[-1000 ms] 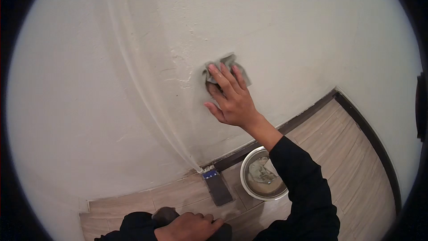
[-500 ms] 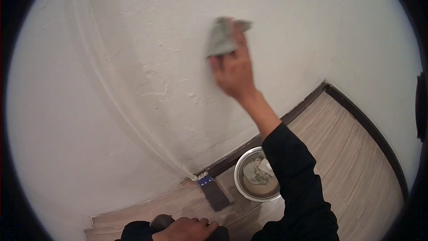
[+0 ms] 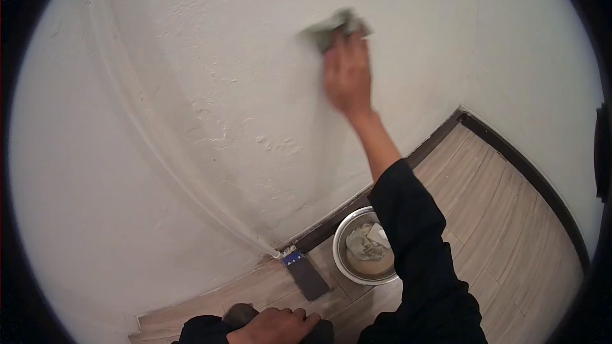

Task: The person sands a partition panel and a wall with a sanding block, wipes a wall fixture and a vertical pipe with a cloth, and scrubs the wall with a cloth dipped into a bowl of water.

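My right hand (image 3: 349,70) is pressed to the white wall (image 3: 268,76), its fingers closed on a grey-green cloth (image 3: 331,28). The cloth is bunched and blurred by motion, one corner sticking out to the left. Low in the view, my left hand (image 3: 274,328) lies on something dark, perhaps my knee, with its fingers laid over it and nothing visible in them. Beneath my right forearm stands a metal basin (image 3: 341,266) of cloudy water. A wet greyish cloth (image 3: 364,247) and a white piece (image 3: 378,234) lie in it; the sleeve hides its right edge.
A white pipe (image 3: 143,137) runs down the wall to the floor. At its foot lies a dark flat strip with a blue end (image 3: 307,278). Dark baseboard (image 3: 437,135) borders the wood-look floor (image 3: 472,185) and turns at a corner. Bumpy, peeling paint marks the wall.
My right hand and the cloth have moved up and slightly right on the wall, and the cloth's shape has shifted. My left hand stays resting low. The view has shifted a little.
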Motion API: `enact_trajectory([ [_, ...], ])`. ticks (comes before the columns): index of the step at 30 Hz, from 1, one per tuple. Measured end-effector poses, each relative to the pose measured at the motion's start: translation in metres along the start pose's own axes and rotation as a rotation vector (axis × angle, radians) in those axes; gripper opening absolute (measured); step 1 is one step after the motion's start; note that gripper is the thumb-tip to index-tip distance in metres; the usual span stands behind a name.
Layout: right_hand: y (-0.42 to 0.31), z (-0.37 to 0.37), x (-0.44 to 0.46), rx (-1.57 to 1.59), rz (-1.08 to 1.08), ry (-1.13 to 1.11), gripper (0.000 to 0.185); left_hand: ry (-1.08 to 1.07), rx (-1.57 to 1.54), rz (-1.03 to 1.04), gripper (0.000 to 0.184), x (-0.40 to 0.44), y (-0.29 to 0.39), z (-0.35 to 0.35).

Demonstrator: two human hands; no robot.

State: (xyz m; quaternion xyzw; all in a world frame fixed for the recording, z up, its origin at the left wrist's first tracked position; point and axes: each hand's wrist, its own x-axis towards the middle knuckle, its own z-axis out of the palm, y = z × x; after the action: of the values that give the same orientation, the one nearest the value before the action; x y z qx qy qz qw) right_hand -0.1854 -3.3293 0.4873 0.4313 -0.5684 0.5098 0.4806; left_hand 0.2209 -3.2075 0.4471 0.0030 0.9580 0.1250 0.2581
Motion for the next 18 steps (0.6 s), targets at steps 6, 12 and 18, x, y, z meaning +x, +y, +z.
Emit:
enact_trajectory([
  [6, 0.029, -0.026, 0.028, 0.159, 0.55, -0.142, 0.042, 0.022, -0.033, 0.059, 0.062, -0.005, 0.002, -0.002],
  [12, 0.023, 0.002, 0.019, -0.118, 0.024, -0.051, 0.049, -0.021, 0.019, 0.051, 0.058, -0.004, 0.007, -0.008],
  [18, 0.073, -0.003, 0.012, 0.142, 0.488, 0.006, 0.048, 0.098, 0.006, 0.091, 0.047, -0.014, 0.006, 0.008],
])
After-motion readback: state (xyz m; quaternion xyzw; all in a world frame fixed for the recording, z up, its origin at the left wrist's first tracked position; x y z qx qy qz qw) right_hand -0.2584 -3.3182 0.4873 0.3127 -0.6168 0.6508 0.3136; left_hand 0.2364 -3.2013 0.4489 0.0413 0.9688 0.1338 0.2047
